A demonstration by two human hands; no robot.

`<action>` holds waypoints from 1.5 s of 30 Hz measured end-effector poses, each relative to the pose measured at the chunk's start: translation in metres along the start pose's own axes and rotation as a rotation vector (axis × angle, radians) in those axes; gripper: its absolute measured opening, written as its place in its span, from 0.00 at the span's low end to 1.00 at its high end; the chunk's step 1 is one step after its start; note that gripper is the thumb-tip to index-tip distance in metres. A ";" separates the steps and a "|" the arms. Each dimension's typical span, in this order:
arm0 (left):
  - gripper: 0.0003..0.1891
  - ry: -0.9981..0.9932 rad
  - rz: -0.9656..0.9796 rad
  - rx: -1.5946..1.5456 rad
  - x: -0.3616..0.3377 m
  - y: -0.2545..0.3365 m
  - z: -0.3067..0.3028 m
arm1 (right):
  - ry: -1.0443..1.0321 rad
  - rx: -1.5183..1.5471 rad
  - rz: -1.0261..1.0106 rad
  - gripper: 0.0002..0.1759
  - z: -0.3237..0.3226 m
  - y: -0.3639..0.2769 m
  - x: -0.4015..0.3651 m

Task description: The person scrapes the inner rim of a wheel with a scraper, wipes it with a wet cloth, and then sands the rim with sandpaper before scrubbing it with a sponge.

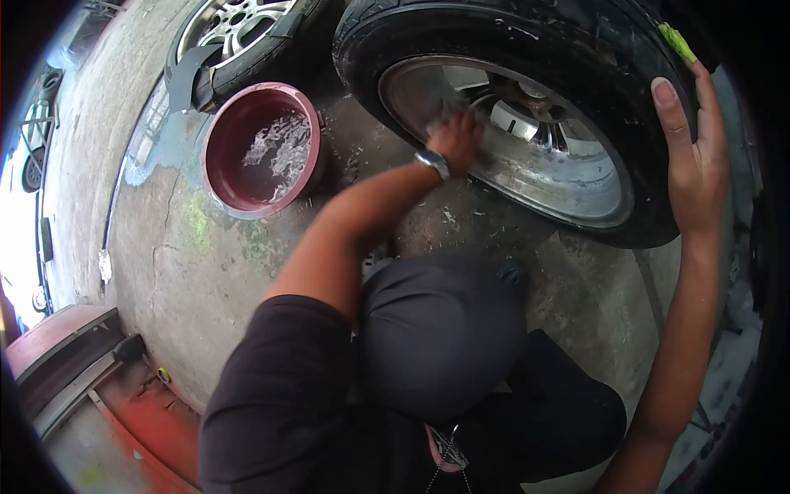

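My left hand [455, 140], with a silver watch [433, 164] on its wrist, is at the near edge of a wheel's metal rim [568, 193]. Motion smears its fingers, which look curled; a blurred dark grey patch lies just beyond them, and I cannot make out what is in them. The rim sits in a large black tyre [576, 49] and looks wet and dull grey. My right hand [698, 156] rests against the tyre's right side, thumb and fingers stretched and apart. At its fingertips is a yellow-green piece [676, 41].
A maroon tub [216, 177] of rippling water stands on the stained concrete floor [222, 280], left of the wheel. Behind it lies a second wheel [234, 29], with a dark grey sheet [183, 78] against it. Red and pink painted panels [156, 420] are at lower left.
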State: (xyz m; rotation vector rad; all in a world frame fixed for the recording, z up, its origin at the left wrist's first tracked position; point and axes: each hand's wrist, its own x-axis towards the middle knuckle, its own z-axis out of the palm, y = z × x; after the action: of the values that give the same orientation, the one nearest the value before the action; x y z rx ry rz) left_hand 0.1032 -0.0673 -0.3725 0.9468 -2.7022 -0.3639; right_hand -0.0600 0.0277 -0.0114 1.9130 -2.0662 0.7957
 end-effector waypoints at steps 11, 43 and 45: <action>0.27 0.324 0.273 -0.944 0.014 0.139 0.018 | -0.074 -0.154 -0.099 0.44 0.003 -0.008 0.013; 0.62 -0.596 -0.244 -0.161 -0.078 0.002 -0.003 | -0.147 -0.196 -0.127 0.45 -0.001 -0.008 0.020; 0.59 -0.526 -0.230 -0.069 -0.084 -0.012 -0.012 | -0.132 -0.221 -0.127 0.45 -0.003 0.005 0.021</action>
State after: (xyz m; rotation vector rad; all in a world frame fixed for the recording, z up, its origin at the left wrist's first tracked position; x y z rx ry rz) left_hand 0.1774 -0.0252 -0.3783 1.2981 -3.0090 -0.8536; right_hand -0.0681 0.0110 0.0006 1.9938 -1.9852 0.4046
